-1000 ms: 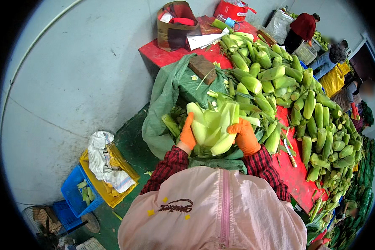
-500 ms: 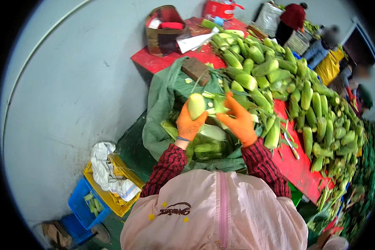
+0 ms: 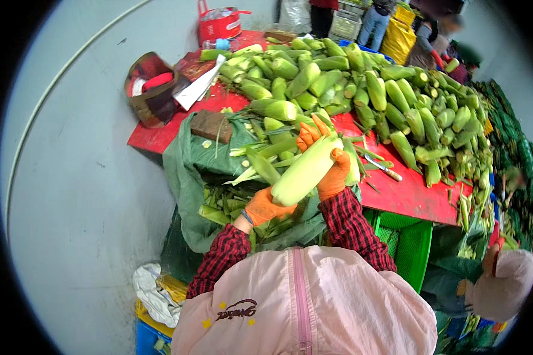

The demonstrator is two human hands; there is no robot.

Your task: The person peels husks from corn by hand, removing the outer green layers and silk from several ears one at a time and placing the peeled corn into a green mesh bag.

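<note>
— Where's your corn ear [image 3: 305,173], and what's done?
— Your left hand [image 3: 267,207] and right hand [image 3: 333,181] clasp its ends near the green sack [image 3: 182,163]; it looks partly husked, the heap [image 3: 320,83] seems left.

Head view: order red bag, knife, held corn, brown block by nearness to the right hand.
1. Held corn: in the right hand.
2. Knife: right, on red table.
3. Brown block: left, on green sheet.
4. Red bag: back left.

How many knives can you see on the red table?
1: the knife lies on the red table, to the right of the right hand. Others may be hidden under the corn pile.
</note>
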